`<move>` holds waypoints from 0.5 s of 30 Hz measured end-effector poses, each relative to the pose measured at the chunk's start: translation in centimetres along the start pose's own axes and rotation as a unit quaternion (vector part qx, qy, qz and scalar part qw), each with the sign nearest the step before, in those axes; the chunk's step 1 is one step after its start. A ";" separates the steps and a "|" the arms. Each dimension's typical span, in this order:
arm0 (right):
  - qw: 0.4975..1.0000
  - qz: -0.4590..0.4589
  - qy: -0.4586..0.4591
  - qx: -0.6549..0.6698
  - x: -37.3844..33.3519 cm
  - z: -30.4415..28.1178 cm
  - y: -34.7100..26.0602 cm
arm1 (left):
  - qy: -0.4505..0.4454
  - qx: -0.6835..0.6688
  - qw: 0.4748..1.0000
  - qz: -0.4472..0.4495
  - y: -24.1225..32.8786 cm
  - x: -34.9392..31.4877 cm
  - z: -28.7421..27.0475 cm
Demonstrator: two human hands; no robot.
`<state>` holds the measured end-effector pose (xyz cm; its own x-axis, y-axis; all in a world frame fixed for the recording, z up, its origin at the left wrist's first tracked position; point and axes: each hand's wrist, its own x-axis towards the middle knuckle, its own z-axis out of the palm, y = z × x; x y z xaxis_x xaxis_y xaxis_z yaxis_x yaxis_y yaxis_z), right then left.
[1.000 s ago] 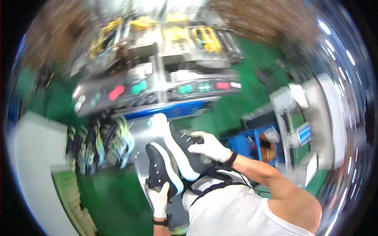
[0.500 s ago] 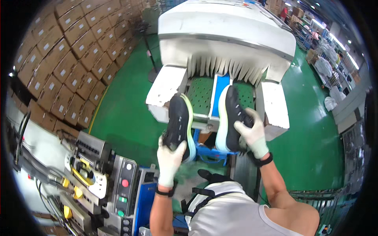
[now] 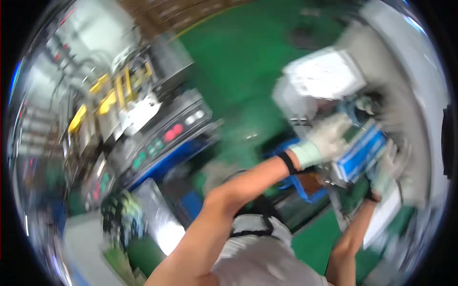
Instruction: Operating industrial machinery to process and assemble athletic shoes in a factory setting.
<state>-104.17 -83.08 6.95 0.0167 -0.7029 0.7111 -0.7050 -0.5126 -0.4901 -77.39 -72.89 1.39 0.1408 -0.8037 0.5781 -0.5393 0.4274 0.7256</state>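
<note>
Motion blur smears the whole view. My left hand, in a white glove, reaches over the mouth of the white machine, its fingers stretched out and apparently empty. My right hand, also gloved, is on the far side of the blue strip, with fingers apart and no object visible in it. A dark shape with a blue-grey edge, probably a shoe, lies at the machine's opening just beyond my left hand. The other shoe cannot be made out.
A white side block juts from the machine. On the left stands a control panel with red and green buttons, beside a machine with yellow clamps. Brown cartons line the far edge. A blue bracket sits below the strip.
The view has swung left, so the white machine now appears at the right. My hands have come off the two black running shoes they held half a second ago.
</note>
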 end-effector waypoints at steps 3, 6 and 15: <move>0.954 0.085 -0.199 0.207 -8.6 6.4 -14.9 | -0.086 -0.020 0.970 -0.227 -2.7 -18.1 -9.5; 0.726 0.099 -0.623 0.276 -21.8 15.2 -20.6 | -0.032 0.156 0.826 -0.540 0.5 -38.5 -22.3; 0.404 -0.151 -0.850 0.302 -54.5 13.2 -46.5 | 0.469 0.405 0.251 -0.744 35.3 -93.7 -34.0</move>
<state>-62.88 -27.47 -15.65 0.8624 0.3768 -0.3381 -0.1961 -0.3670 -0.9093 -81.38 31.63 -14.47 0.6156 0.7881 0.0024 0.7502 -0.5869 0.3044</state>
